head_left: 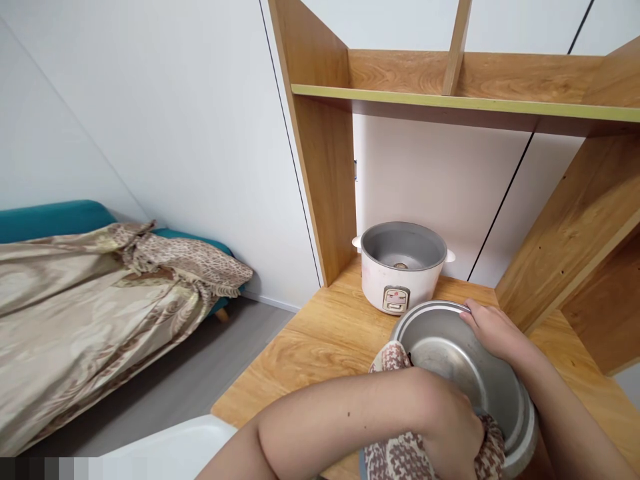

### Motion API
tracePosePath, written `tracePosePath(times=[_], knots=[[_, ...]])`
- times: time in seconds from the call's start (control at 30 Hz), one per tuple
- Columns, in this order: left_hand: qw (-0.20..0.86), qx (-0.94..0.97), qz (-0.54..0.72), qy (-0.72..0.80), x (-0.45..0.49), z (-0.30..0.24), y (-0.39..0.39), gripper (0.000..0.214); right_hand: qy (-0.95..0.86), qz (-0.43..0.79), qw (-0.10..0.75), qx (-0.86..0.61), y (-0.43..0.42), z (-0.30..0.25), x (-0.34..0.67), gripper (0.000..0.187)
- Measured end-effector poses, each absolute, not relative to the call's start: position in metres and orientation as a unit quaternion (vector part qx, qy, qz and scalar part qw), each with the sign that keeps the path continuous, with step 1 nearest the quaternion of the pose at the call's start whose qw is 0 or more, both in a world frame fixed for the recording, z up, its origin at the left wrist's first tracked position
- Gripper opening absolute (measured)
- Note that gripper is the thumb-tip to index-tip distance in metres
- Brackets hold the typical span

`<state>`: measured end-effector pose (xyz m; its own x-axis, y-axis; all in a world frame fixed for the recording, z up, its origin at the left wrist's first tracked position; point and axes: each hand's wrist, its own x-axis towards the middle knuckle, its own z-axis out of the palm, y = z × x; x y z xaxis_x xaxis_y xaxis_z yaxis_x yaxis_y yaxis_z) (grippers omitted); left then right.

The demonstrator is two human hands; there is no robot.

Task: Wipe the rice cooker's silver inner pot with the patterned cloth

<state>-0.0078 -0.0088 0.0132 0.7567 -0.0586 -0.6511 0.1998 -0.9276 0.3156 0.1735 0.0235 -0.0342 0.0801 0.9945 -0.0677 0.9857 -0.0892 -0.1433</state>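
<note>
A metal inner pot (450, 353) is tilted toward me over the wooden desk (320, 333). My right hand (493, 327) grips its far rim, fingers curled over the edge. My left hand (453, 427) is closed on a brown-and-white patterned cloth (400, 453), which is pressed against the pot's near side and inside wall. Behind the pot stands a white rice cooker body (400, 273), lid off and hollow, with its switch panel facing me.
Wooden shelf uprights and a shelf (450, 100) frame the desk at the back and right. A white surface (175, 450) lies at the lower left. A teal sofa (60, 217) with a beige patterned blanket (90, 300) stands at the left across a grey floor.
</note>
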Motion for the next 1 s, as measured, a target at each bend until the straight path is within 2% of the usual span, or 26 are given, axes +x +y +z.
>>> tracePosePath(times=[0.4,0.73,1.0], knots=[[0.173,0.919,-0.353,0.023,-0.006,0.014,-0.008,0.068,-0.671,0.078,0.032,-0.737,0.024,-0.034,0.174,0.038],[0.184,0.919,-0.348,0.032,-0.007,0.011,-0.008,0.076,-0.669,0.077,0.032,-0.739,0.023,-0.033,0.172,0.038],[0.179,0.912,-0.367,0.036,-0.008,0.021,-0.009,0.073,-0.67,0.081,0.037,-0.737,0.024,-0.034,0.174,0.038]])
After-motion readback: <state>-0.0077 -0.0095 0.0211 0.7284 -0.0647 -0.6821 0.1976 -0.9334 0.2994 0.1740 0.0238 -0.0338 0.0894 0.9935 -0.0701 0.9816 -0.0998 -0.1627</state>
